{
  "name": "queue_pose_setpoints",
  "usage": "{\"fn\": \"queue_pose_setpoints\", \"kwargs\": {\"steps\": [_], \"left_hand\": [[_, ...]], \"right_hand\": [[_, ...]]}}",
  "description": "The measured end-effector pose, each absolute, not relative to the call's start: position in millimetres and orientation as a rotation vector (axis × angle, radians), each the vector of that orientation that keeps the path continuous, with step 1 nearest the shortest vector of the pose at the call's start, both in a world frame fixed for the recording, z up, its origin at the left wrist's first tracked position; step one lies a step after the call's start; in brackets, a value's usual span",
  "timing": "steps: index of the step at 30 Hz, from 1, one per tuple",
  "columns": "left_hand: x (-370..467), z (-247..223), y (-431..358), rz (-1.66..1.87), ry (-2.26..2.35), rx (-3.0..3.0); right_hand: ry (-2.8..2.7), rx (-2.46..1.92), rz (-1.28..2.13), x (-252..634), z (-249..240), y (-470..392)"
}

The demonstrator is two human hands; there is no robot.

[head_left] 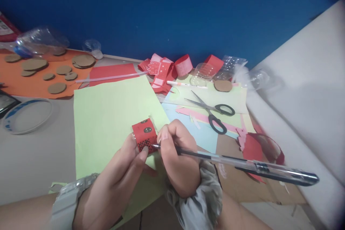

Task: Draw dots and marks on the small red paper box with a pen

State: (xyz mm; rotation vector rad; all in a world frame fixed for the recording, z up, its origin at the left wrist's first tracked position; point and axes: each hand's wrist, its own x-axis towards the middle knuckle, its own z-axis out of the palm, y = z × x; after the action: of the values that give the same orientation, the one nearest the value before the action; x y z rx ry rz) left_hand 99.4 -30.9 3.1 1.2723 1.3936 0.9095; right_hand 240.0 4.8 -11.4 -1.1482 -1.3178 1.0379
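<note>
Between the fingers of my left hand is a small red paper-covered piece with drawn black eyes and a black checkered pattern. My right hand grips a clear-barrelled black pen, its tip at the patterned lower side of the red piece. The pen's long body points to the lower right. Beneath both hands lies a light green sheet of paper. The far side of the red piece is hidden.
Open scissors rest on coloured papers to the right. Behind are red paper strips and a white marker. Cardboard discs cover an orange sheet at left, near a plastic bottle and a tape ring. A blue wall stands behind.
</note>
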Motion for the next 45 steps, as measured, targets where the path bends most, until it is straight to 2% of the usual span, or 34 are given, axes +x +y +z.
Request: {"fn": "queue_pose_setpoints", "kwargs": {"steps": [22, 45], "left_hand": [[100.4, -0.2, -30.8, 0.851, 1.404, 1.240], [101.7, 8.4, -29.3, 0.920, 1.479, 1.244]], "right_hand": [[-1.278, -1.225, 1.175, 242.0, -19.4, 1.5], [-1.292, -1.218, 1.148, 242.5, -17.9, 3.5]]}}
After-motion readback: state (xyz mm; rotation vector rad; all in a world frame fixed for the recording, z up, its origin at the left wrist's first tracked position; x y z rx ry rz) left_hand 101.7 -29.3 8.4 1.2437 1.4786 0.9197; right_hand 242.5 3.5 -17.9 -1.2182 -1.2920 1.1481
